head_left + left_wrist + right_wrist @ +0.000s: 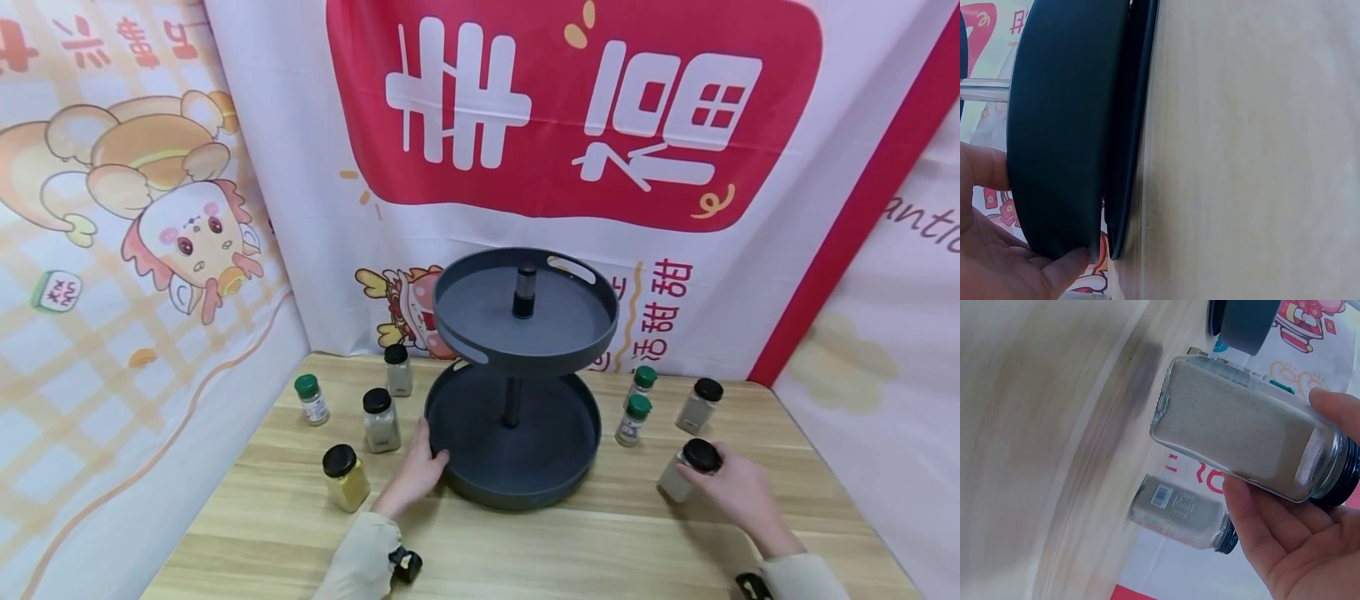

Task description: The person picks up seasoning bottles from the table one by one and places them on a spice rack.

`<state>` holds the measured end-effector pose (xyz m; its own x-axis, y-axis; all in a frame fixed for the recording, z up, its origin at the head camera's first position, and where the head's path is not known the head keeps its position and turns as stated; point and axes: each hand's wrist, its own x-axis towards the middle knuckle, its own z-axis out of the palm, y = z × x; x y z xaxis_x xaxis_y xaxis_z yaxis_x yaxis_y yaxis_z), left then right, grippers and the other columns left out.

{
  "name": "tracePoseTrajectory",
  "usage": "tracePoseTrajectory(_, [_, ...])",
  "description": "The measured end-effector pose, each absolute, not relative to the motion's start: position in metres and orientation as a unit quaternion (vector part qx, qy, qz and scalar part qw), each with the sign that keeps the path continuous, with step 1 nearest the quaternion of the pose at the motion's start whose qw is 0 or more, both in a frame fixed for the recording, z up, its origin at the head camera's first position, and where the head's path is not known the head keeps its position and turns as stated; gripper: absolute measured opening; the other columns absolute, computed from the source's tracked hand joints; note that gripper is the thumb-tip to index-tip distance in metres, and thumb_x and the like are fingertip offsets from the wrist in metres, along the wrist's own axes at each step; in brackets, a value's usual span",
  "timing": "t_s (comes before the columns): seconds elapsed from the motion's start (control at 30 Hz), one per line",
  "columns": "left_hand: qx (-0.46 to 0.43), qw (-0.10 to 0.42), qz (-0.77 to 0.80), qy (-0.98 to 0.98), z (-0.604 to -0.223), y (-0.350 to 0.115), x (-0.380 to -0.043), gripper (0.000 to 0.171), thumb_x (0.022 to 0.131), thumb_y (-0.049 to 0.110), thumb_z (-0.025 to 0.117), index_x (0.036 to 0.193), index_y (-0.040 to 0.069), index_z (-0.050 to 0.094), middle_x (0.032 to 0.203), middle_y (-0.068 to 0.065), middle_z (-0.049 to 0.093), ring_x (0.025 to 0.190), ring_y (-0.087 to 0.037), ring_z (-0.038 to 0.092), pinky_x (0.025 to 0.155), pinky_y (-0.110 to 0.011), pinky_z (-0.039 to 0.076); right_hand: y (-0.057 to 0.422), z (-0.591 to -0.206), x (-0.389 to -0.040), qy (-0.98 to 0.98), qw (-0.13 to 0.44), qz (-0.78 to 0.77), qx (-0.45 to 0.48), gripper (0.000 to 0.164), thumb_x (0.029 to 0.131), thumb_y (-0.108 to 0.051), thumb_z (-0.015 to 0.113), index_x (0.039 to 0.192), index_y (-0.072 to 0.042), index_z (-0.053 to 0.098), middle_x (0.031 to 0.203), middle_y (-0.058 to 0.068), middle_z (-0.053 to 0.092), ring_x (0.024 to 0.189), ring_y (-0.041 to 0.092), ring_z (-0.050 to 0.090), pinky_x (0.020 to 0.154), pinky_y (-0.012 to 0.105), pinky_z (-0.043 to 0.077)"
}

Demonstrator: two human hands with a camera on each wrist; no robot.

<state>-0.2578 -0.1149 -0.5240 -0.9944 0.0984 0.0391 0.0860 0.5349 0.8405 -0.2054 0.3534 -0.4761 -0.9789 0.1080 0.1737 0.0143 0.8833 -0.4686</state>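
Gripping the black-lidded glass jar near its top, the person's right grip was over on the right side of the desk. Left grip had hold of the edge of the lower tray on a dark two-tier stand.

Funny how the views differed, tbh. From the head, that jar was just tilted glass under fingers, but the right wrist cam showed pale grey powder inside and the jar's bottom clear of the wood. Same cam caught a barcode label on the grey jar just behind; way too small from above. The left wrist cam gave me a dark disc under the lower tray, which the head view hid.

As for clutter: two green-capped bottles stood right of the stand, the front one partly blocking the other. Left of it were a green-capped shaker, a yellow jar and two pale jars. The upper tray covered part of the lower one's back, and a red-and-white banner hung behind everything.
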Motion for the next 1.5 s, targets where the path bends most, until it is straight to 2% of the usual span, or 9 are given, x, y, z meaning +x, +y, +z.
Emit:
tracePoseTrajectory(0.27, [0.058, 0.012, 0.488, 0.871, -0.524, -0.116, -0.257, 0.072, 0.095, 0.008, 0.05, 0.145, -0.013, 0.004, 0.151, -0.032, 0.003, 0.139, -0.041, 0.006, 0.111, -0.053, 0.011, 0.342, -0.47, -0.205, -0.966, 0.096, 0.238, -0.021, 0.065, 0.076, -0.052, 0.073, 0.103, 0.005, 0.06, 0.084, 0.02, 0.065, 0.075, 0.032, 0.062, 0.059, 0.044, 0.048])
tracePoseTrajectory(0.4, [0.059, 0.008, 0.489, 0.87, -0.525, -0.116, -0.257, 0.071, 0.095, 0.008, 0.049, 0.145, -0.013, 0.004, 0.151, -0.032, 0.003, 0.139, -0.041, 0.006, 0.111, -0.053, 0.011, 0.336, -0.467, -0.207, -0.965, 0.096, 0.244, -0.018, 0.064, 0.076, -0.052, 0.072, 0.102, 0.005, 0.061, 0.085, 0.019, 0.066, 0.076, 0.031, 0.063, 0.061, 0.045, 0.049])
tracePoseTrajectory(0.67, [0.058, 0.014, 0.486, 0.872, -0.524, -0.118, -0.258, 0.071, 0.096, 0.01, 0.049, 0.146, -0.011, 0.003, 0.152, -0.03, 0.002, 0.14, -0.039, 0.006, 0.112, -0.052, 0.011, 0.323, -0.46, -0.214, -0.959, 0.096, 0.267, -0.008, 0.067, 0.076, -0.052, 0.073, 0.107, 0.006, 0.06, 0.086, 0.016, 0.066, 0.074, 0.024, 0.062, 0.059, 0.037, 0.048])
tracePoseTrajectory(0.93, [0.058, 0.016, 0.483, 0.874, -0.521, -0.119, -0.257, 0.072, 0.096, 0.012, 0.048, 0.146, -0.01, 0.002, 0.153, -0.028, 0.001, 0.14, -0.038, 0.005, 0.111, -0.052, 0.011, 0.303, -0.448, -0.222, -0.954, 0.093, 0.284, -0.002, 0.056, 0.076, -0.047, 0.075, 0.1, 0.001, 0.059, 0.075, 0.006, 0.061, 0.062, 0.016, 0.052, 0.052, 0.03, 0.042])
tracePoseTrajectory(1.33, [0.063, 0.011, 0.486, 0.872, -0.525, -0.117, -0.256, 0.072, 0.096, 0.012, 0.049, 0.146, -0.01, 0.002, 0.152, -0.029, 0.002, 0.14, -0.038, 0.005, 0.112, -0.052, 0.01, 0.276, -0.439, -0.232, -0.945, 0.122, 0.301, 0.034, 0.048, 0.074, -0.046, 0.078, 0.091, -0.005, 0.06, 0.07, 0.003, 0.059, 0.058, 0.014, 0.052, 0.051, 0.029, 0.043])
tracePoseTrajectory(1.5, [0.063, 0.008, 0.489, 0.87, -0.525, -0.116, -0.256, 0.072, 0.096, 0.01, 0.048, 0.146, -0.011, 0.002, 0.152, -0.03, 0.002, 0.14, -0.039, 0.005, 0.111, -0.052, 0.011, 0.266, -0.436, -0.236, -0.94, 0.124, 0.316, 0.043, 0.05, 0.075, -0.044, 0.077, 0.098, -0.004, 0.062, 0.071, 0.003, 0.062, 0.058, 0.013, 0.055, 0.052, 0.029, 0.045])
